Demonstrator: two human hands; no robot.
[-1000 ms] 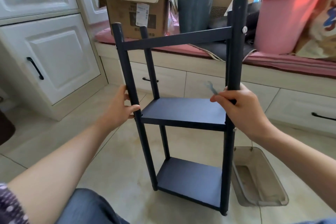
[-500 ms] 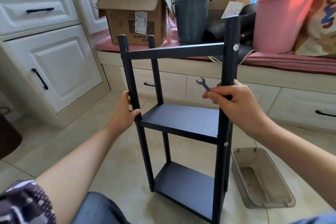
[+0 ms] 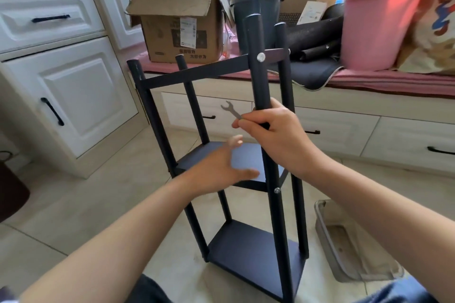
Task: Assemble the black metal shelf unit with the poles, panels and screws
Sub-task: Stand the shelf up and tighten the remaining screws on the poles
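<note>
We judge the shelf unit [image 3: 246, 170] nearly done — four poles, panels and screws in (top level unclear) — our right hand [image 3: 278, 138] at twelve o'clock clamps a pole [image 3: 258, 76] and wrench [image 3: 230, 111], our left hand [image 3: 221, 167] slack-fingered, holding nothing.

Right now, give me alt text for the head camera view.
A right hand grips a front pole of a black shelf unit on a tiled floor, also holding a small wrench. The open left hand hovers by the middle shelf.

You face a black shelf unit [image 3: 248, 251] with silver screws [image 3: 260, 57]; at twelve o'clock a grey bin [image 3: 256, 17], at one a pink bucket [image 3: 374, 29], at eleven a brown box [image 3: 179, 32].
</note>
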